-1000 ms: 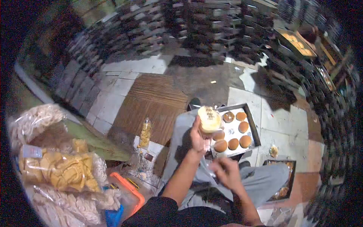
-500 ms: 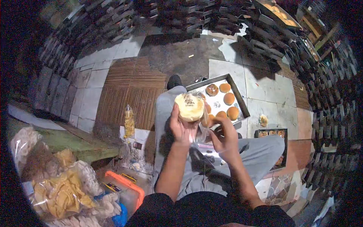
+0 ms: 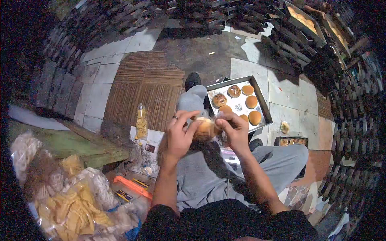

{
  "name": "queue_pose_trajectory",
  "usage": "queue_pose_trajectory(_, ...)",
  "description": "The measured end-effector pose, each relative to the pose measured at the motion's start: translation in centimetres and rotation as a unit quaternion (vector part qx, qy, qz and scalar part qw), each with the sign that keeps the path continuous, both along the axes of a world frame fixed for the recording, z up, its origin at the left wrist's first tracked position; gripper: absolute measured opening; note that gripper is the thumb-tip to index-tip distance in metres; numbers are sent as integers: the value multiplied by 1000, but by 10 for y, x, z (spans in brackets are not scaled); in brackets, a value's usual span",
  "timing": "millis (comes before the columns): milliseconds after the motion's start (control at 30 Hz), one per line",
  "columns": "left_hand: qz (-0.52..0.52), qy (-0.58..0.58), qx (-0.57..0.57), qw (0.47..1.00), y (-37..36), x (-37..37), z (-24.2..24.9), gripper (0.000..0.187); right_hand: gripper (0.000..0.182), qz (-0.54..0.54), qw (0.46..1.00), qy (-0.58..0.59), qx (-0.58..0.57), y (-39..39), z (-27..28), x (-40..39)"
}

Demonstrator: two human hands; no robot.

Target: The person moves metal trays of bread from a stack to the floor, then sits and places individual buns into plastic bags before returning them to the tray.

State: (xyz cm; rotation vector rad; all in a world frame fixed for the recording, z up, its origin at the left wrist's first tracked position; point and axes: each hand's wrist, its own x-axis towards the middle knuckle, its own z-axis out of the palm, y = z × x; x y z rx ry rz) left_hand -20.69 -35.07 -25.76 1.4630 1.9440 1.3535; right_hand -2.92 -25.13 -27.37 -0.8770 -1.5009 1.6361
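Observation:
A round bun [image 3: 204, 129] in clear plastic wrap is held above my lap. My left hand [image 3: 179, 136] grips it from the left, thumb and fingers closed around its side and top edge. On the other side, my right hand [image 3: 235, 130] has its fingertips pinched on the clear plastic at the bun's right edge. The bun's browned side shows, partly covered by my fingers. Just beyond my hands, a rectangular metal tray [image 3: 263, 100] holds several brown buns, some of them shiny as if wrapped.
At the lower left lie bulging plastic bags [image 3: 76, 209] beside an orange-edged box [image 3: 132, 186] and a green bench [image 3: 68, 142]. A yellow-filled bag [image 3: 141, 122] stands on the floor. A smaller dark tray [image 3: 293, 138] sits right of my knee. Stacked trays [image 3: 56, 92] surround the floor.
The bun has turned from its pale, printed face to its browned side and come lower. My left fingers have moved over its top. My right hand has risen to the bun's edge.

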Motion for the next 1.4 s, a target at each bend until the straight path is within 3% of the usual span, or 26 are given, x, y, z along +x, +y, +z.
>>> queue_pose_trajectory(33, -4, -4, 0, 1000, 2, -3, 0, 26, 8, -6, 1000, -8, -8, 1, 3, 1)
queue_pose_trajectory(67, -35, -15, 13, 999, 3, -6, 3, 23, 7, -1, 994, -31, 104, 4, 4, 6)
queue_pose_trajectory(100, -67, -25, 26, 997, 7, -8, 6, 20, 7, -8, 994, -35, 105, 1, 20, 10)
queue_pose_trajectory(167, -59, -54, 104, 991, 6, 0, 5, 12, 7, -66, 917, -96, 381, -11, 53, 20)
queue_pose_trajectory(233, -35, -128, 105, 986, -1, 4, 5, 9, 6, -113, 904, -78, 405, -10, 38, 22)
queue_pose_trajectory(267, -8, -124, 40, 991, -4, 3, 0, 9, 6, -98, 985, -9, 142, 1, 12, 24)
queue_pose_trajectory(300, -14, -125, 40, 991, -6, 8, -3, 9, 7, -75, 987, 66, -129, 10, -10, 30)
queue_pose_trajectory(333, 10, -222, 39, 974, -5, 14, -3, 10, 9, -18, 986, 59, -155, 15, -22, 44)
queue_pose_trajectory(367, 36, -316, 41, 947, -4, 17, -5, 11, 9, -20, 987, 63, -148, 16, -19, 43)
queue_pose_trajectory(433, 16, -285, 22, 958, -9, 15, -6, 13, 9, -38, 994, 43, -88, 6, -1, 43)
queue_pose_trajectory(500, 46, -106, 98, 988, 1, 14, 2, 13, 12, -50, 988, 63, -129, 14, 10, 37)
queue_pose_trajectory(567, 56, -115, 77, 989, 19, 15, 9, 14, 13, -49, 992, 17, -113, 31, 12, 24)
queue_pose_trajectory(633, 67, 88, 66, 992, 32, 10, -5, 17, 17, 15, 997, -5, -74, 51, -27, 6)
queue_pose_trajectory(767, 125, 82, 8, 989, -6, 10, 13, 19, 22, 79, 967, 88, -227, 38, -59, 1)
queue_pose_trajectory(833, 141, 95, -1, 985, -30, 5, -7, 22, 25, 92, 939, 83, -322, 15, -86, -8)
queue_pose_trajectory(867, 177, -77, -105, 976, -42, 3, -18, 23, 30, 147, 912, 119, -365, 5, -113, -8)
queue_pose_trajectory(900, 207, -248, -203, 924, -53, 4, -29, 25, 36, 116, 899, 88, -413, -10, -112, -15)
queue_pose_trajectory(1033, 258, -359, -129, 888, -52, 43, -35, 28, 32, 88, 877, 110, -459, -30, -128, -17)
queue_pose_trajectory(1100, 215, -382, -131, 889, -36, 56, -36, 33, 35, 56, 942, 18, -331, -17, -115, -12)
queue_pose_trajectory(1167, 111, -106, -117, 981, -15, 67, -60, 40, 43, 25, 872, 155, -463, 7, -106, 12)
queue_pose_trajectory(1200, -2, 65, -137, 988, -1, 68, -59, 49, 41, 11, 844, 208, -494, 17, -104, 21)
queue_pose_trajectory(1233, -19, 62, -139, 988, 12, 74, -61, 49, 40, -4, 812, 259, -523, 25, -106, 30)
queue_pose_trajectory(1267, -64, 109, -137, 982, 27, 85, -65, 51, 45, -33, 888, 161, -428, 30, -114, 38)
queue_pose_trajectory(1300, -108, 156, -130, 973, 42, 93, -69, 53, 45, -49, 889, 161, -426, 38, -132, 44)
queue_pose_trajectory(1367, -138, 147, -130, 971, 66, 96, -81, 53, 50, -70, 920, 48, -382, 57, -179, 49)
queue_pose_trajectory(1400, -137, 108, -151, 973, 74, 95, -89, 52, 45, -107, 906, 69, -405, 70, -196, 49)
